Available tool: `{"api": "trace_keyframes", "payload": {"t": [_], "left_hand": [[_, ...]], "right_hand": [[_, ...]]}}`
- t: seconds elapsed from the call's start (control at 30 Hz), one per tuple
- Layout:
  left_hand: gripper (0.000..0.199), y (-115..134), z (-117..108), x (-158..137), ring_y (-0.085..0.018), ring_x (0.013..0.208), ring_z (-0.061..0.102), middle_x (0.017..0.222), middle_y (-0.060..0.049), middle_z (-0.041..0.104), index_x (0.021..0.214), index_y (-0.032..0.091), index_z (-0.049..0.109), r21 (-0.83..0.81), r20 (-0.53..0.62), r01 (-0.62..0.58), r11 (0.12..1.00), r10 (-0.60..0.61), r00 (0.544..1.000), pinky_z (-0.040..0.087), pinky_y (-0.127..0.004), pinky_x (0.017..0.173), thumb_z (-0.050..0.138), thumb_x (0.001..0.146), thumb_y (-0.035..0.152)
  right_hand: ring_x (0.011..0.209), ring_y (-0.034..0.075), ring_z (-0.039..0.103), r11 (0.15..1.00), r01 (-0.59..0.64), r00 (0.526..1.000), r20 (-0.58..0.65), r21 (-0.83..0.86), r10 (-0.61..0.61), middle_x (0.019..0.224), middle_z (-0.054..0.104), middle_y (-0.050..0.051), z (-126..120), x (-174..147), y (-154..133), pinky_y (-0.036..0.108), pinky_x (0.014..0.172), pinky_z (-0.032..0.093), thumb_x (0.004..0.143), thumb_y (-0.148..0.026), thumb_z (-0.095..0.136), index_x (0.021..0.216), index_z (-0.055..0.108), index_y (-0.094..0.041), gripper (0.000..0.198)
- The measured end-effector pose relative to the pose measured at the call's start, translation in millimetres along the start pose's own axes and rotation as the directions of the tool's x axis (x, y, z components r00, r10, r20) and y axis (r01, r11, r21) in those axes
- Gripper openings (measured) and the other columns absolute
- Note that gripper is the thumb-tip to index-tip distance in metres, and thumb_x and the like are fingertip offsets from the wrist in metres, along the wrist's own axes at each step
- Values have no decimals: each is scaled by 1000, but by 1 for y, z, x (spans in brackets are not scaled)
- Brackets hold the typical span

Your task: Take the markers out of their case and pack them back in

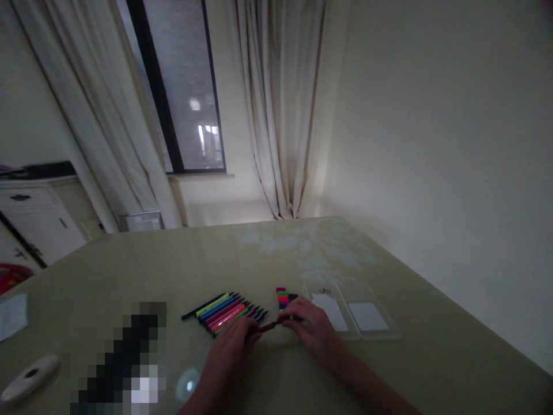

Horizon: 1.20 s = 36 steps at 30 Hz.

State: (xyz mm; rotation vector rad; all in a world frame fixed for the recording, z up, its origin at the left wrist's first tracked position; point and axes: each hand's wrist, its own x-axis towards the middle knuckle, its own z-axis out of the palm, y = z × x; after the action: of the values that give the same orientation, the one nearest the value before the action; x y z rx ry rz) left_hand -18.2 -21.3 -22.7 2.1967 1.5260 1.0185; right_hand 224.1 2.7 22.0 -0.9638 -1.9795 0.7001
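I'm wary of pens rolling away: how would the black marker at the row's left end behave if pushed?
The black marker would likely roll, since its slim barrel looks rounded. It seems stiff and probably light, being straight and thin. The neighboring markers might block it on one side.

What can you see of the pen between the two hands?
The pen is slim, dark reddish and plastic-looking, its darker end pointing right. It slants slightly near the row of pens. The left hand grips it, hiding its left part; the right hand has its fingers at the darker end, though contact there is unclear.
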Motion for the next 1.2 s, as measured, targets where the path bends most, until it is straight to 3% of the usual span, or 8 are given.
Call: {"api": "trace_keyframes", "payload": {"t": [0.3,0.5,0.67,0.8,0.9,1.0,1.1,1.2], "left_hand": [[16,15,10,-6,-19,75,66,84,-2,71,88,24,61,-198,103,169,966,-151,983,51,-28,70,50,95,32],[21,22,6,-8,-19,76,66,84,-1,70,89,25,59,-189,191,174,967,-137,972,50,-26,69,46,101,37],[12,27,13,-16,-21,78,68,86,-1,73,90,28,60,54,227,-47,997,34,973,47,-28,68,54,98,34],[3,35,24,-21,-21,76,68,87,-1,74,89,27,62,169,303,-286,943,227,926,48,-29,66,65,89,25],[10,38,28,-23,-21,78,68,90,-2,73,89,27,63,193,328,-352,916,278,903,49,-28,68,71,83,24],[9,33,26,-21,-19,81,68,92,-2,72,92,26,64,129,294,-300,945,252,922,49,-25,69,70,86,29],[11,20,12,-15,-19,86,67,94,-2,70,93,27,65,112,152,-123,986,105,983,50,-27,76,56,98,30],[22,2,-11,-4,-21,92,67,98,-3,71,95,27,67,177,-9,28,984,-27,1000,51,-32,82,47,102,31]], "right_hand": [[85,20,70,994,-8,1000,-7,113,9,88,76,3,4,-5,-1,31,80,53,96,-49,66,97,81,-28,26],[83,20,70,997,-24,998,57,79,20,85,77,3,0,-5,4,30,80,52,94,-46,70,93,81,-26,23],[101,24,66,985,-35,999,17,-169,38,106,75,7,-7,2,8,36,93,48,103,-35,54,108,75,-23,24],[115,28,59,885,-41,997,38,-464,66,121,70,8,-5,9,11,43,101,42,102,-27,57,118,71,-25,21],[118,28,57,839,-38,996,48,-543,76,125,68,8,3,12,15,43,101,41,101,-24,58,118,71,-25,21],[117,26,57,828,-34,997,44,-560,70,124,69,6,9,12,19,42,101,40,102,-17,56,117,70,-24,22],[117,26,58,828,0,994,88,-561,59,124,71,5,12,11,21,42,100,38,102,-16,55,122,67,-26,25],[118,26,58,822,45,989,139,-567,42,126,71,4,15,10,20,44,101,36,103,-15,54,127,64,-27,29]]}}
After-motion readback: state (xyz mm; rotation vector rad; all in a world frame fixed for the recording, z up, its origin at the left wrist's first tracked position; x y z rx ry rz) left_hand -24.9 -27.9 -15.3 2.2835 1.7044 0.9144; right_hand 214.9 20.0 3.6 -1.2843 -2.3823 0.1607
